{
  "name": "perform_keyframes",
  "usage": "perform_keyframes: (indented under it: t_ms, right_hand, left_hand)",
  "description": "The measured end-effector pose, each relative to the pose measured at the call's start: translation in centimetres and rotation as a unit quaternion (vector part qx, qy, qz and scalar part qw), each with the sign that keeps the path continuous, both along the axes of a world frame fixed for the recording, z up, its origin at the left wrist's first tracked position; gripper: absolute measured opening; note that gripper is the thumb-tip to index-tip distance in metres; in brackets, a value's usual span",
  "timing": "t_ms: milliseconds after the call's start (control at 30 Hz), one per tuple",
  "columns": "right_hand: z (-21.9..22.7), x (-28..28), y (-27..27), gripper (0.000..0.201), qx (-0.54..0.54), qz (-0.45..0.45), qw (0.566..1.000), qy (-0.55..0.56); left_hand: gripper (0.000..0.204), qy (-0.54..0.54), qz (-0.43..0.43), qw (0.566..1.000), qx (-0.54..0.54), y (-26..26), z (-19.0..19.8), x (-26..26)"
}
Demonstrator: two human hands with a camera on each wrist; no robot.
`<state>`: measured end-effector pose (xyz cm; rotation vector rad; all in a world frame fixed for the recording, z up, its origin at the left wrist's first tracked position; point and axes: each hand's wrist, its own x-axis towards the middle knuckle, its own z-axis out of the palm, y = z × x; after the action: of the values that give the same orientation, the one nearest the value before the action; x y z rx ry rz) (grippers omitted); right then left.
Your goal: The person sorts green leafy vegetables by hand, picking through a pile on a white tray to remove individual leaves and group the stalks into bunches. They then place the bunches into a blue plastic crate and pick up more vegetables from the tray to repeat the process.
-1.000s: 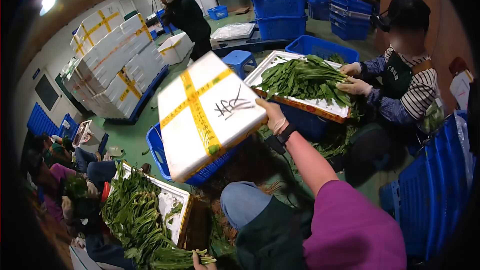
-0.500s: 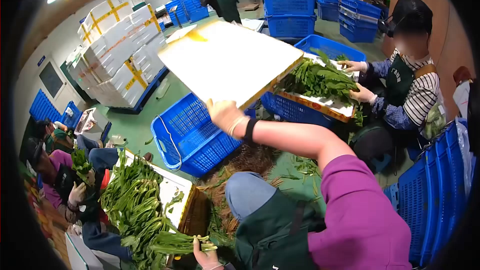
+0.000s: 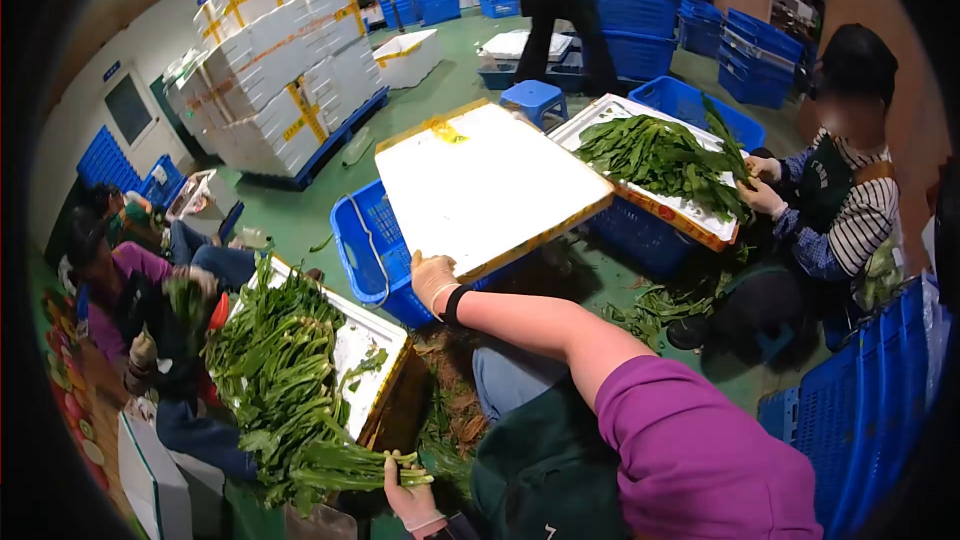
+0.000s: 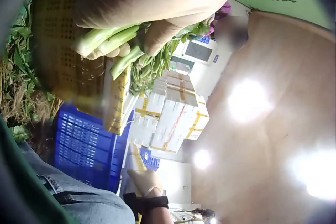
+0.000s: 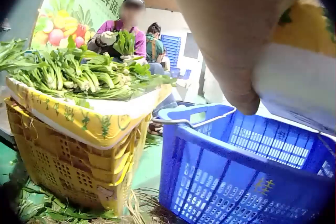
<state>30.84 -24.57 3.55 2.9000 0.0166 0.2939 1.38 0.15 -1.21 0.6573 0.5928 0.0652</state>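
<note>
My gloved right hand [image 3: 433, 280] grips the near corner of a white foam lid [image 3: 490, 180], plain face up, with yellow tape along its edges. The lid lies over a blue basket [image 3: 365, 260], hiding most of its opening. Down at the front, my gloved left hand [image 3: 412, 500] holds a bunch of leafy greens [image 3: 345, 460] by the stems; in the left wrist view the cut stem ends [image 4: 107, 43] poke out beside the fingers. Its leaves lie against a pile of greens [image 3: 285, 380] on a white foam tray [image 3: 370, 350], which rests on a yellow crate [image 5: 68, 161].
At right a person [image 3: 845, 180] handles greens on another foam tray [image 3: 690, 225]. Someone in purple [image 3: 140, 270] sits at left with a bunch. Taped foam boxes [image 3: 270, 70] are stacked behind. Blue crates [image 3: 860, 410] stand at right, and plant scraps [image 3: 455, 390] litter the floor.
The lid, first showing its taped, written face, has been turned plain side up and lowered over the basket. My right hand now grips its near corner. The left hand keeps its bunch.
</note>
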Motion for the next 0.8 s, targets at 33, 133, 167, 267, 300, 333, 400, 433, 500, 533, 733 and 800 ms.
perform_keyframes:
  t_ms: [33,133,167,267,300,333,400,433,500,533,733,800]
  right_hand:
    - [1.7,-1.4,0.1,0.072,-0.025,-0.003,0.999,0.038]
    - [4.7,-4.4,0.6,0.091,0.061,0.063,0.996,0.033]
    - [4.1,-4.5,1.2,0.072,0.103,0.087,0.989,-0.060]
    - [5.3,-7.2,2.6,0.026,0.516,0.195,0.833,-0.050]
    - [7.7,-9.4,3.6,0.023,0.608,0.193,0.769,0.045]
    - [6.7,-11.0,4.7,0.030,0.583,0.211,0.784,0.020]
    - [3.8,-15.1,7.6,0.036,0.460,0.357,0.811,-0.051]
    - [2.6,-17.3,9.3,0.039,0.533,0.344,0.771,0.058]
    - [0.1,-20.3,12.0,0.042,0.672,0.271,0.634,0.269]
    - [-0.6,-20.8,12.8,0.042,0.734,0.210,0.530,0.368]
    - [-2.7,-21.8,14.0,0.029,0.758,0.119,0.510,0.388]
    - [-3.5,-21.9,13.9,0.028,0.792,0.082,0.462,0.390]
  left_hand:
    - [0.028,-0.006,-0.010,1.000,0.027,-0.2,0.1,-0.1]
    - [0.034,-0.023,0.008,0.998,0.060,0.1,0.3,-0.5]
    - [0.035,-0.045,-0.014,0.998,0.049,0.5,0.1,-0.6]
    - [0.029,-0.017,-0.043,0.994,0.100,0.2,2.0,-0.6]
    - [0.025,-0.057,-0.106,0.883,0.454,-0.1,2.3,-1.2]
    - [0.020,0.000,-0.010,0.983,0.183,-0.1,2.7,-0.5]
    - [0.015,-0.005,0.025,0.991,0.130,0.1,2.4,-0.6]
    - [0.017,-0.036,0.036,0.990,0.134,0.5,1.1,-0.6]
    - [0.017,-0.057,0.045,0.986,0.147,0.6,1.3,-0.6]
    - [0.017,-0.052,0.030,0.988,0.145,0.4,1.7,-0.8]
    - [0.021,-0.034,0.050,0.988,0.143,0.7,1.1,-1.3]
    - [0.020,-0.018,0.061,0.990,0.124,0.6,0.8,-1.5]
